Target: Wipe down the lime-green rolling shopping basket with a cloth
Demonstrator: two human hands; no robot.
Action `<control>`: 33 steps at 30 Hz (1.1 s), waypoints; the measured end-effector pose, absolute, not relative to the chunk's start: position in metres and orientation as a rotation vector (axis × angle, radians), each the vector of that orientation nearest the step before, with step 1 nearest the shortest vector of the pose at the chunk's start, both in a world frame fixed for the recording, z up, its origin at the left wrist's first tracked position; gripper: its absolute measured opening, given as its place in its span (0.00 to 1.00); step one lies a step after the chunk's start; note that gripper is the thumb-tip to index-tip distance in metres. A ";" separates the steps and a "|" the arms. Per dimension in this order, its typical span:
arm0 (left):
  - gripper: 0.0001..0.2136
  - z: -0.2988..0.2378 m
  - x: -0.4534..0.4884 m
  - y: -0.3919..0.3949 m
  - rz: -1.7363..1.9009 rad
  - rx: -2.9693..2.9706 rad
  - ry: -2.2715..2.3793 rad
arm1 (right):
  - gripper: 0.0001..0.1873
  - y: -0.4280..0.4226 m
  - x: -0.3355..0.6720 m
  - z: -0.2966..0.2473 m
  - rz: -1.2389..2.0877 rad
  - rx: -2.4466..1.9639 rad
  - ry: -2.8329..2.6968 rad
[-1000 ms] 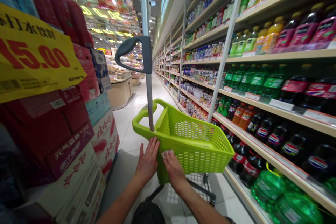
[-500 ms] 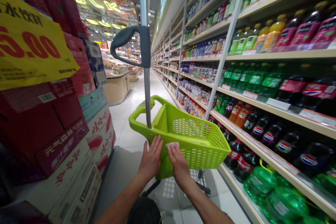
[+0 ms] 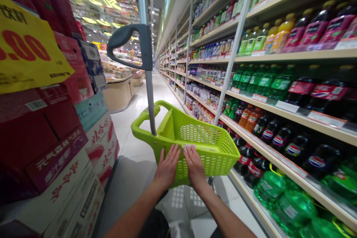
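Observation:
A lime-green shopping basket cart with perforated walls stands in front of me, slightly tilted. Fingers stretched, my left hand rests flat against its near side wall. Beside it, my right hand presses a small whitish cloth onto the same wall, just below the rim. Most of the cloth is hidden beneath the fingers. From the basket's left end rises a metal pole, which carries a dark grey loop handle.
Shelves of bottled drinks line the right side, with large green bottle packs at the bottom. Stacked drink cartons and a yellow price sign are close on the left. A tiled aisle runs ahead past a counter.
My right hand has slid the cloth slightly rightward along the basket wall. My left hand has also shifted right along it. The view has turned a little, moving the surroundings left in the picture.

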State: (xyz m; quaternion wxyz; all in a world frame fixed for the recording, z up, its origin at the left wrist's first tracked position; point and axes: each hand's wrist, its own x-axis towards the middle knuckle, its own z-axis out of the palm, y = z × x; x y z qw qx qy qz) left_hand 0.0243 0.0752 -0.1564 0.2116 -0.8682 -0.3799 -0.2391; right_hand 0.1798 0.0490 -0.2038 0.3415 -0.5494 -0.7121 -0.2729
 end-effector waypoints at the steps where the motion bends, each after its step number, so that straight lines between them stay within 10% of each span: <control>1: 0.26 -0.156 0.028 0.075 -0.657 -2.425 -1.042 | 0.27 0.049 0.183 -0.203 -0.737 -1.433 -1.850; 33: 0.22 -0.156 0.081 0.050 -0.447 -2.514 -0.782 | 0.42 0.003 0.258 -0.257 -0.644 -1.557 -1.936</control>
